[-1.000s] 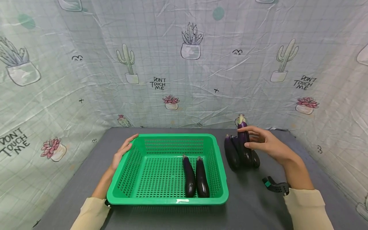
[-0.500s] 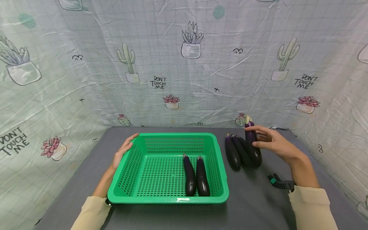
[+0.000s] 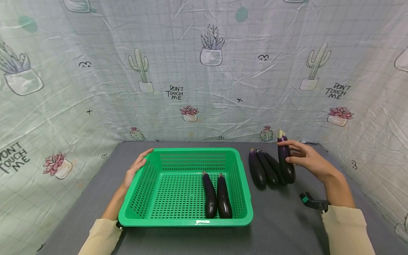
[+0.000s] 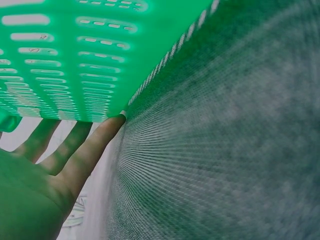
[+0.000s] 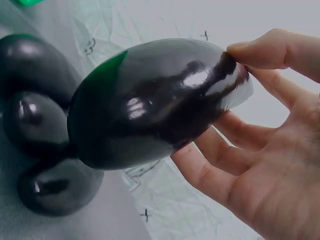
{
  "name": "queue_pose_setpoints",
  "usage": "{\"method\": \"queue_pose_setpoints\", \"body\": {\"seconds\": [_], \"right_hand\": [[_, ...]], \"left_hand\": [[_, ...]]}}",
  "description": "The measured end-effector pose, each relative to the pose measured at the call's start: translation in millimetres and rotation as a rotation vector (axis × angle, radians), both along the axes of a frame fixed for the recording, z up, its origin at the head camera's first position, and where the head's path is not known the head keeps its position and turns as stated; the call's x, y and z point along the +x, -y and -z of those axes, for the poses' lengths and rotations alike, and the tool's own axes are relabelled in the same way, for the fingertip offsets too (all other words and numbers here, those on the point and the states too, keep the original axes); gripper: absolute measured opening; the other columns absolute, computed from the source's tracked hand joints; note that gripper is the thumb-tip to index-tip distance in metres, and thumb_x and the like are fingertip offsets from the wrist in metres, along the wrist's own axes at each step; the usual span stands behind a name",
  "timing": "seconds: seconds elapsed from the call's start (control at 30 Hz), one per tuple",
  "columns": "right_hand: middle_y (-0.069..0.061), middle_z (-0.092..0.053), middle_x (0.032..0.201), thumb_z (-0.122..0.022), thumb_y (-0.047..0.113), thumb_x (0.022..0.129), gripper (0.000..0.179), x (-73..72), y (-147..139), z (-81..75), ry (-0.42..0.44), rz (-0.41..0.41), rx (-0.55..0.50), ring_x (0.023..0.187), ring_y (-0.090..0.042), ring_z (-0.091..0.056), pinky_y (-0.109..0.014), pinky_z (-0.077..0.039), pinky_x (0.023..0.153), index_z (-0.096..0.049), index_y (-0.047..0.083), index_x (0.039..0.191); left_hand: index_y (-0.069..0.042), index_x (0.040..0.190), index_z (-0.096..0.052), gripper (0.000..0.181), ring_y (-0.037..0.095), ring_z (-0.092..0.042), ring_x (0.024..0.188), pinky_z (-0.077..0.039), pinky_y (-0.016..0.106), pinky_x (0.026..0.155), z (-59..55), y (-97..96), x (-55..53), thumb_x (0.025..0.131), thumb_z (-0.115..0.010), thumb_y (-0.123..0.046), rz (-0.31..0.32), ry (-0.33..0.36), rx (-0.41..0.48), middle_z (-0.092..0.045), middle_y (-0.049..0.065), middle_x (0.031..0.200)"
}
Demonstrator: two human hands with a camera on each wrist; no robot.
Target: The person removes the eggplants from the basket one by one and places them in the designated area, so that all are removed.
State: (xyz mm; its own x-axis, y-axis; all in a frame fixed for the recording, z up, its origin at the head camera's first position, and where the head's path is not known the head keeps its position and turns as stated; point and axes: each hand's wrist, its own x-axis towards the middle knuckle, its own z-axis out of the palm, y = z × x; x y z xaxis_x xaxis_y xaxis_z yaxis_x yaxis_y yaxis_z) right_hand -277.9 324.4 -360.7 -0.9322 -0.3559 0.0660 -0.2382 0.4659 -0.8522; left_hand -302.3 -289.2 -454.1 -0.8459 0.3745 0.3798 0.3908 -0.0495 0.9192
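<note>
My right hand holds a dark purple eggplant between thumb and fingers, its pale stem end up and slightly tilted. In the right wrist view the eggplant fills the middle, thumb on one side and fingers on the other. Just left of it on the table lie several more eggplants, side by side. My left hand lies along the left side of a green plastic basket; the left wrist view shows straight fingers at the slotted outer wall. Inside the basket, two eggplants lie on the right.
A dark grey table bears everything. A patterned sheet hangs behind and along both sides. A black wrist strap hangs at the right wrist.
My right hand has carried the held eggplant to the right, from over the other eggplants to the right end of their row. The left hand and basket stay in place.
</note>
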Motion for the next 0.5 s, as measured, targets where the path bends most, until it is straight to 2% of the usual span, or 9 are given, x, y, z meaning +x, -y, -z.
{"method": "queue_pose_setpoints", "body": {"seconds": [0.17,0.33,0.43,0.5], "right_hand": [[-0.024,-0.022,0.167,-0.059,0.021,0.107,0.05,-0.6,-7,4.8,0.017,0.019,-0.016,0.119,0.0,-0.055,-0.036,-0.058,0.084,-0.045,0.013,0.154],[-0.023,-0.026,0.165,-0.064,0.023,0.105,0.052,-3.3,-10,8.0,0.046,0.057,-0.015,0.127,-0.016,-0.05,-0.035,-0.058,0.084,-0.046,0.019,0.153],[-0.023,-0.03,0.162,-0.066,0.022,0.103,0.054,-4.9,-12,10.2,0.059,0.074,-0.022,0.123,-0.012,-0.054,-0.036,-0.058,0.084,-0.046,0.019,0.153],[-0.024,-0.032,0.16,-0.066,0.022,0.103,0.054,-5.9,-15,11.9,0.06,0.078,-0.021,0.119,-0.007,-0.055,-0.037,-0.058,0.084,-0.046,0.019,0.153]], "left_hand": [[0.008,0.162,-0.01,0.053,0.004,-0.041,0.143,-0.041,0.017,0.109,-1.0,-0.6,0.8,0.115,-0.018,-0.015,0.011,-0.001,0.012,-0.023,0.01,0.164],[0.007,0.162,-0.007,0.053,0.007,-0.044,0.143,-0.044,0.019,0.11,-0.7,0.6,0.3,0.115,-0.016,-0.015,0.044,0.033,0.05,-0.027,0.008,0.162],[0.007,0.162,-0.006,0.054,0.007,-0.044,0.142,-0.044,0.02,0.11,-0.6,0.9,0.1,0.115,-0.016,-0.015,0.046,0.044,0.053,-0.024,0.012,0.163],[0.008,0.162,-0.009,0.053,0.004,-0.041,0.143,-0.04,0.017,0.11,-0.4,0.6,0.5,0.115,-0.017,-0.015,0.007,0.014,0.016,-0.022,0.016,0.164]]}}
